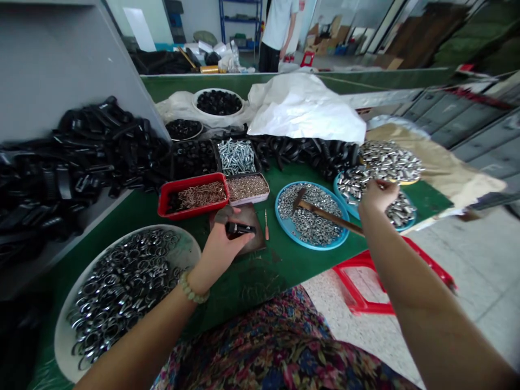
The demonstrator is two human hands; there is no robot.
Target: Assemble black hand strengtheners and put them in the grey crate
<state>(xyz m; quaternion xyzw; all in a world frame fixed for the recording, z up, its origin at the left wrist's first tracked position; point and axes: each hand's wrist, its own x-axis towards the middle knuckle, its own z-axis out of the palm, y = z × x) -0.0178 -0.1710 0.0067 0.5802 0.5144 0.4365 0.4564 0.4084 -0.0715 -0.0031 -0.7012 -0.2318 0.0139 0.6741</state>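
My left hand is closed around a short black plastic part, held over a flat dark metal plate. My right hand is at the far right, over a blue tray heaped with shiny metal sleeves. Its fingers are bent together; what they pinch, if anything, is too small to make out. Between the hands, a hammer lies across a blue tray of small metal nuts. A thin screwdriver rests beside the plate.
A large white tray of metal rings stands at the left. Behind are a red bin of copper-coloured pins, a box of silvery screws, and piles of black parts. A red stool stands below the table; a person is beyond.
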